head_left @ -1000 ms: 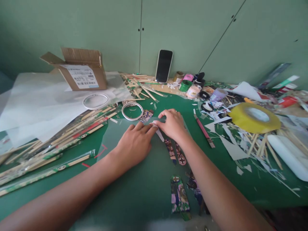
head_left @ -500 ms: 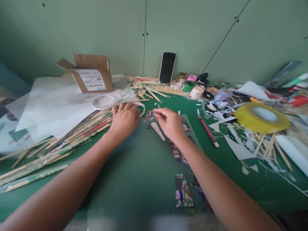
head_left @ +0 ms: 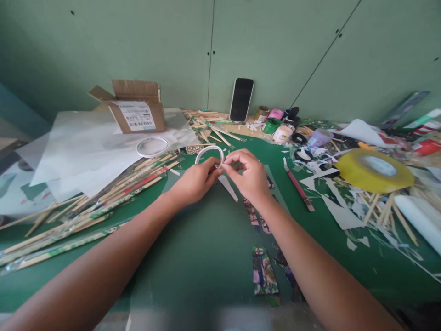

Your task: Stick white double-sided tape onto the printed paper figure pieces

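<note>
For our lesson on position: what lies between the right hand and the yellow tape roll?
In the head view, going from the right hand: a slim reddish tool, then mostly white paper scraps up to the yellow tape roll.

Beyond and left of the left hand (head_left: 196, 182), the cardboard box (head_left: 160, 117) bears a white label (head_left: 133, 114) with a barcode (head_left: 141, 125) and print too blurred to read.

Pale green panelled wall (head_left: 155, 41) behind — green tabletop (head_left: 379, 262) below — light soft, apparently diffuse.
</note>
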A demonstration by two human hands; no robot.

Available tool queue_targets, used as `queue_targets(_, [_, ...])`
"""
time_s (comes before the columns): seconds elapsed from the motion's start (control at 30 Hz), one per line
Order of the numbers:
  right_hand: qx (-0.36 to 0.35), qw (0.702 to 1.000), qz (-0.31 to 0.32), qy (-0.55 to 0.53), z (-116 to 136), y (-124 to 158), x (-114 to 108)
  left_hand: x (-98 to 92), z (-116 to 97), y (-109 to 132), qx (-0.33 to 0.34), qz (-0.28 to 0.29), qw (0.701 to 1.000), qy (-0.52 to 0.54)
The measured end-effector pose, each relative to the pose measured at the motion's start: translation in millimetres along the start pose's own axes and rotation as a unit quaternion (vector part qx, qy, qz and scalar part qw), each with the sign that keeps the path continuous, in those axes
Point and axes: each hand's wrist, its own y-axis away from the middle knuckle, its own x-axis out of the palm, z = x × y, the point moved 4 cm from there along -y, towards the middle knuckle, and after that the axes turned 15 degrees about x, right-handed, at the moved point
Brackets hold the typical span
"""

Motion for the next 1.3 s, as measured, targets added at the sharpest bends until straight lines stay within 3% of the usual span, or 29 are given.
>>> queue_targets(0.1, [0.029,0.999,-0.025,-0.004,-2.0,-1.2,-2.0,-2.1,1.0,-0.4,-0.01,0.015,0.999,-0.039])
queue_targets(0.2, [0.059,0.998,-0.011,-0.024,-6.8,-3.0,-0.3,-5.1,1.7,-1.3,-0.02,0.015,0.993,-0.115])
queue_targets(0.33, [0.049,0.998,0.037,0.033,-8.9,-4.1,3.5,-5.8,0.3,-2.7,-0.006,0.029,0.978,-0.208])
queue_targets(0.47, [0.039,0.995,0.039,0.082,-4.9,-2.6,3.5,-4.9,-3.6,-3.5,0.015,0.034,0.966,-0.257])
queue_targets(0.67, [0.155,0.985,0.066,-0.044,-14.8,-6.3,7.4,-5.3,-10.2,-6.0,0.012,-0.02,0.973,-0.229])
queue_targets(0.77, [0.214,0.967,-0.006,-0.134,-30.7,-14.3,-6.7,-11.6,-2.9,-3.9,-0.025,-0.052,0.975,-0.217])
queue_targets(0.87, [0.204,0.969,-0.066,-0.121,-37.3,-19.9,-25.4,-19.3,9.9,1.5,-0.055,-0.033,0.96,-0.272])
queue_targets(1.03, [0.181,0.982,0.051,-0.006,-25.1,-17.4,-24.2,-28.3,19.4,9.4,-0.101,-0.024,0.919,-0.38])
queue_targets(1.1, [0.193,0.977,0.079,0.035,-21.4,-15.3,-21.0,-24.9,14.1,6.8,-0.061,-0.01,0.936,-0.345])
queue_targets(1.17, [0.215,0.972,0.085,0.054,-20.7,-14.4,-20.3,-14.4,4.3,2.4,0.044,0.052,0.96,-0.27])
queue_targets(1.23, [0.227,0.968,0.088,0.055,-21.1,-14.2,-20.9,-2.9,-4.8,1.7,0.133,0.124,0.96,-0.212])
queue_targets(1.3, [0.229,0.967,0.092,0.055,-22.0,-14.3,-22.0,4.3,-9.5,3.5,0.157,0.158,0.952,-0.21])
